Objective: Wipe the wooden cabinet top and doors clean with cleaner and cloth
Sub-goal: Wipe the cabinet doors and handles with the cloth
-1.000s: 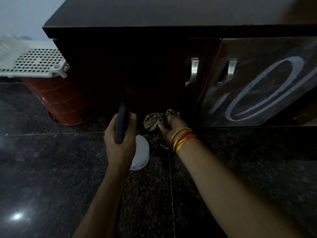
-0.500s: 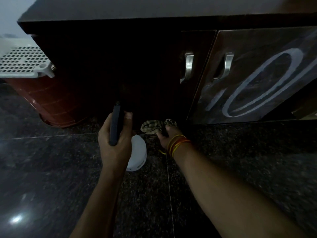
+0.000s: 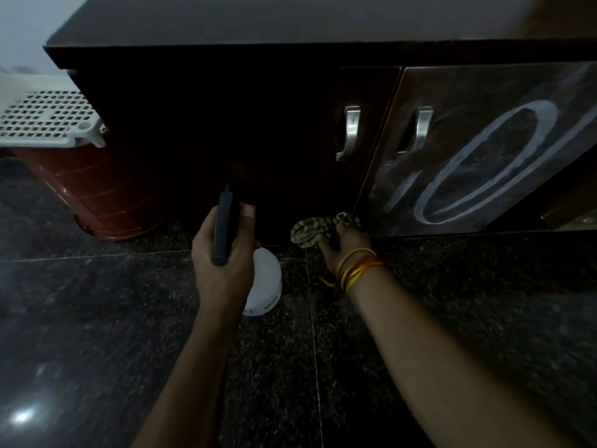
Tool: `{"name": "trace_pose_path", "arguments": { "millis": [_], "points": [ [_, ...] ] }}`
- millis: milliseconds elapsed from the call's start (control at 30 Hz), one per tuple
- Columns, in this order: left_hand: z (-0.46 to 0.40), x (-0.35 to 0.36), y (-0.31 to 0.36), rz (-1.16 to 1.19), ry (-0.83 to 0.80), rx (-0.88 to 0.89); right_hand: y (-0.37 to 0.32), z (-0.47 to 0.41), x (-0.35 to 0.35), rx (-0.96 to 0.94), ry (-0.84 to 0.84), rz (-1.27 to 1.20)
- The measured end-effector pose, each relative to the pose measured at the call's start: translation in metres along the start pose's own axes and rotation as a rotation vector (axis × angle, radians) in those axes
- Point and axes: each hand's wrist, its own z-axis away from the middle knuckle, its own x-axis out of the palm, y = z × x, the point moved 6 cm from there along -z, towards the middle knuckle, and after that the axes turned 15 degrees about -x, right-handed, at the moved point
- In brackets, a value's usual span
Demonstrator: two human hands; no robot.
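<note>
A dark wooden cabinet (image 3: 226, 124) fills the upper view, its top (image 3: 290, 24) above me. My left hand (image 3: 223, 253) grips a white spray bottle (image 3: 263, 282) by its dark trigger head, nozzle aimed at the left door. My right hand (image 3: 345, 247), with coloured threads at the wrist, holds a bunched patterned cloth (image 3: 310, 231) against the bottom of the left door (image 3: 258, 140), close to the floor. The right door (image 3: 484, 150) stands slightly ajar and bears pale smeared loops. Each door has a metal handle (image 3: 350, 130).
A red-brown plastic bin (image 3: 97, 195) with a white perforated lid (image 3: 45, 121) stands on the floor left of the cabinet. Dark speckled floor tiles (image 3: 420, 318) spread below my arms.
My right hand dropped with the cloth to the door's bottom edge, then rose slightly. The view shifted a little. My left hand kept the bottle in the same place.
</note>
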Motion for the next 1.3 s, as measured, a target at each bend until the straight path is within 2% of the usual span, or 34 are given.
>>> {"name": "trace_pose_path", "arguments": {
  "millis": [167,367,500,667,867,1033,1300],
  "points": [
    [0.003,0.016,0.012,-0.032,-0.040,-0.008,-0.045,0.027,0.017,-0.182,0.019,0.001],
    [0.011,0.021,0.022,-0.004,-0.051,-0.003,-0.077,0.045,0.017,-0.565,0.089,0.223],
    [0.016,0.024,0.031,-0.010,-0.050,-0.004,-0.106,0.064,0.018,-0.829,0.107,0.457],
    [0.021,0.030,0.049,0.001,-0.046,0.028,-0.139,0.095,0.021,-1.097,0.079,0.566],
    [0.026,0.044,0.064,0.002,-0.048,0.080,-0.151,0.108,0.020,-1.218,0.014,0.638],
    [0.028,0.057,0.069,-0.003,-0.051,0.110,-0.174,0.121,0.024,-1.358,0.040,0.667],
    [0.036,0.077,0.078,-0.026,-0.054,0.137,-0.206,0.136,0.035,-1.485,-0.008,0.687]
  ]
}}
